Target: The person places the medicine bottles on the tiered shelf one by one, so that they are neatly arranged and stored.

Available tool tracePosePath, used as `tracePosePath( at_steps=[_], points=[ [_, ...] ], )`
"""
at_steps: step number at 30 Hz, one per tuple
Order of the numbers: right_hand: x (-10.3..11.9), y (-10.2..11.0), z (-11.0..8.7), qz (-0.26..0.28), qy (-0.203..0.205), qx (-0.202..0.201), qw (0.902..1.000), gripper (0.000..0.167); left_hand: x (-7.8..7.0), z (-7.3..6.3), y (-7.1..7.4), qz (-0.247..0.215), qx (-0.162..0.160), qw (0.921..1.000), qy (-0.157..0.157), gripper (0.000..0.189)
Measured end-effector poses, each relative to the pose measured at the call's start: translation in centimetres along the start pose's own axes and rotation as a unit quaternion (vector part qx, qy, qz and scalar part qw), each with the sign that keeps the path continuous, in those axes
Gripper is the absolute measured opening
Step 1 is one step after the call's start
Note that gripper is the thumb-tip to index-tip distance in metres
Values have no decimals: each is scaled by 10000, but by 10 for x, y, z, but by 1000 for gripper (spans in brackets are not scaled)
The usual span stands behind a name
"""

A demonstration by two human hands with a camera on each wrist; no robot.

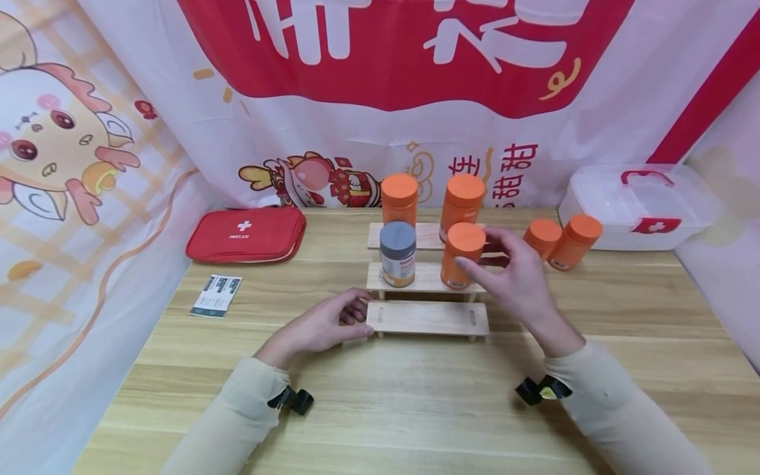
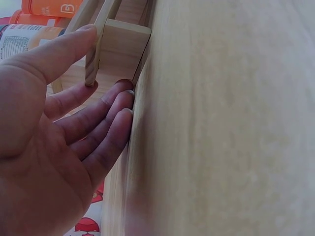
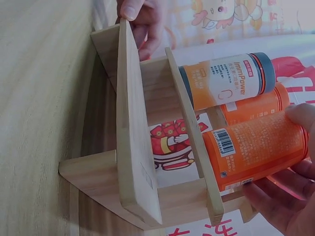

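A three-step wooden display stand (image 1: 424, 318) is on the table. At the left end of its lowest step, my left hand (image 1: 330, 322) pinches the board between thumb and index finger; the other fingers are loosely bent near the tabletop in the left wrist view. My right hand (image 1: 522, 280) grips an orange supplement bottle (image 1: 465, 257) at the right end of the middle step, its base at the board in the right wrist view. Left of it on that step stands a grey-capped bottle (image 1: 398, 256). Two orange bottles, one left (image 1: 399, 198) and one right (image 1: 463, 199), occupy the top step.
Two more orange bottles, one upright (image 1: 543, 237) and one tilted in view (image 1: 574, 242), stand right of my right hand. Behind them is a clear first-aid box (image 1: 638, 214). A red first-aid pouch (image 1: 246, 235) and a printed card (image 1: 216, 295) lie at the left.
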State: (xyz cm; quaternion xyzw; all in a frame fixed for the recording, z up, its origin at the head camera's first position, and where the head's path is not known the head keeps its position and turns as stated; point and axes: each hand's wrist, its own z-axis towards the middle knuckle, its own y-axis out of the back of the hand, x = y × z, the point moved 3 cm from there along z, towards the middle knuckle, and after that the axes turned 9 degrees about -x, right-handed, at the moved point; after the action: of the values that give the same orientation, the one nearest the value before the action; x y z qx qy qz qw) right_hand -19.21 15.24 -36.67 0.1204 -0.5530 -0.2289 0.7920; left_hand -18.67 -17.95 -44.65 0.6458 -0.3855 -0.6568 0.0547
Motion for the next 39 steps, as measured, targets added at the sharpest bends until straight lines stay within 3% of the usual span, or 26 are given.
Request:
tracePosePath(
  at_steps=[15, 39],
  points=[
    [-1, -6, -3, 198, -492, -90, 9986, 63, -1, 0, 0, -77, 25, 10000, 24, 56],
    [-5, -10, -5, 341, -368, -218, 9985, 62, 1, 1, 0, -33, -9, 9999, 122, 57]
  ],
)
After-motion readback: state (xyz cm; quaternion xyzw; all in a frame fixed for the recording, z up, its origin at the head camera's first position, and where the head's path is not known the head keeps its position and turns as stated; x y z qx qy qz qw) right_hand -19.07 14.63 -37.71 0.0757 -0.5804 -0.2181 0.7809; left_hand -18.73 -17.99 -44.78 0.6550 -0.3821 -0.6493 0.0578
